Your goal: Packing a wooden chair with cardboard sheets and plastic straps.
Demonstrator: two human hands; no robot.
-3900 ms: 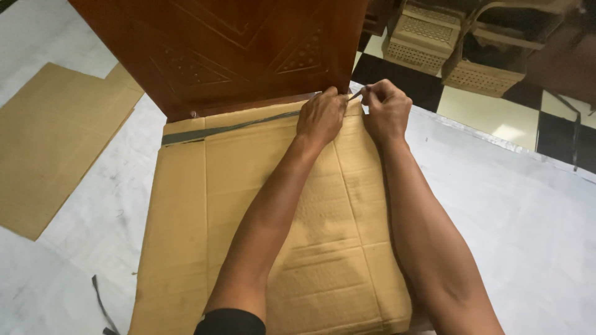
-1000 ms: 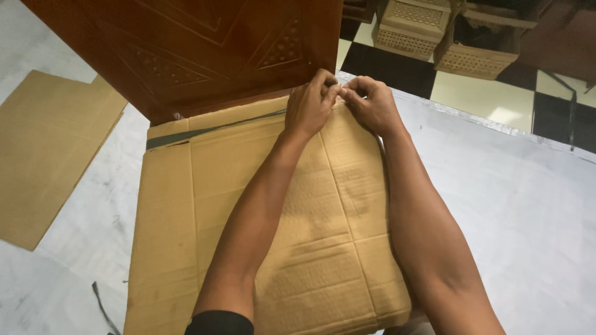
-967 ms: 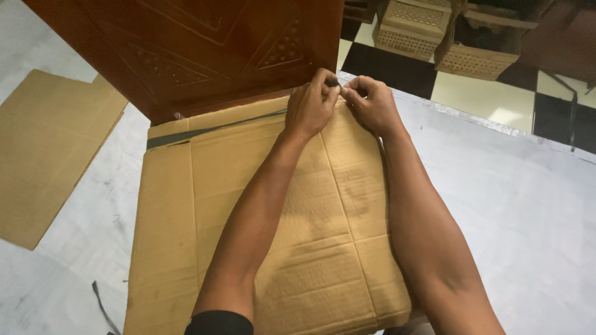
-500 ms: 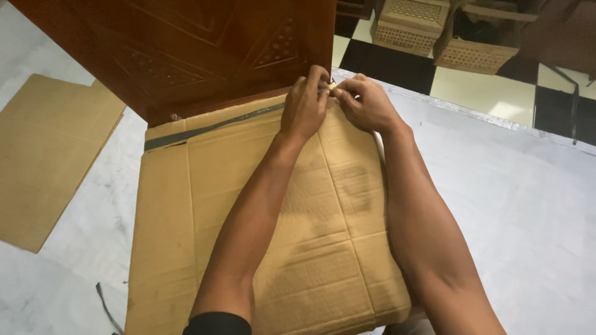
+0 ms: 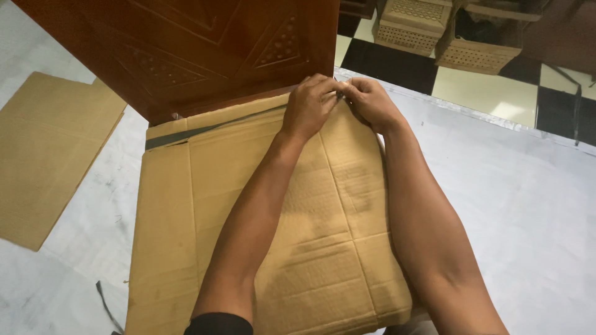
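A creased brown cardboard sheet (image 5: 205, 211) wraps the near end of a carved reddish-brown wooden panel (image 5: 186, 49). A dark grey strap (image 5: 211, 129) runs across the cardboard's far edge. My left hand (image 5: 308, 105) and my right hand (image 5: 367, 102) meet at the far right corner of the cardboard, fingertips pinched together on the strap's end. The strap end itself is mostly hidden by my fingers.
A loose flat cardboard piece (image 5: 43, 149) lies at the left on the pale grey surface (image 5: 515, 205). A scrap of dark strap (image 5: 105, 307) lies near the bottom left. Beyond are a black-and-white tiled floor (image 5: 484, 93) and woven wooden boxes (image 5: 410, 28).
My hands have stayed at the same corner, fingers working the strap end. Since a few seconds ago the right hand moved closer to the left one; the view shifted slightly.
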